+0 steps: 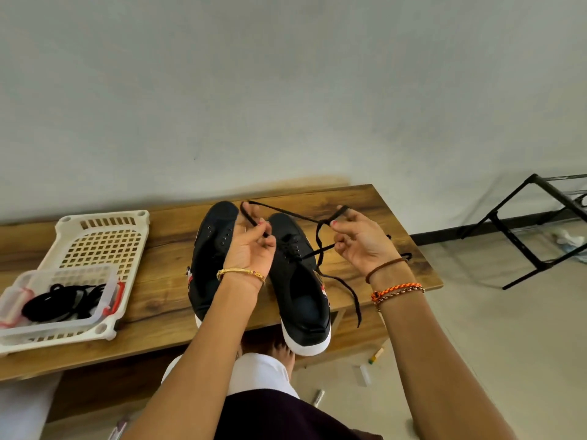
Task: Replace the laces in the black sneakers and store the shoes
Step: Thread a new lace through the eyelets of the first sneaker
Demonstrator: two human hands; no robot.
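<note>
2 black sneakers with white soles sit side by side on the wooden worktop (pixel 365 211), toes pointing to 12 o'clock and heels overhanging the near edge. The left sneaker (pixel 211 249) shows bare eyelets, partly hidden behind the left wrist. The right sneaker (pixel 298 290) carries a black lace (pixel 320 249) threaded through its upper eyelets.

The left hand (pixel 251 246) hovers between the 2 shoes, its fingers curled and pinching 1 end of the lace, which loops up past the fingertips toward 12 o'clock. The right hand (pixel 362 239), at 3 o'clock from the right sneaker, pinches the other part of the lace between thumb and forefinger; the lace crosses itself between the hands, and a loose tail hangs down past the worktop's near edge toward 5 o'clock. Exactly how the crossing is wound is hard to tell.

At 9 o'clock from the shoes lies a cream perforated tray (pixel 104 239), and on its near part stands a clear plastic box (pixel 104 300) with red clips, holding a bundle of what look like black laces (pixel 60 301). Well off at 3 o'clock, on the floor, stands a black metal rack (pixel 521 236).
</note>
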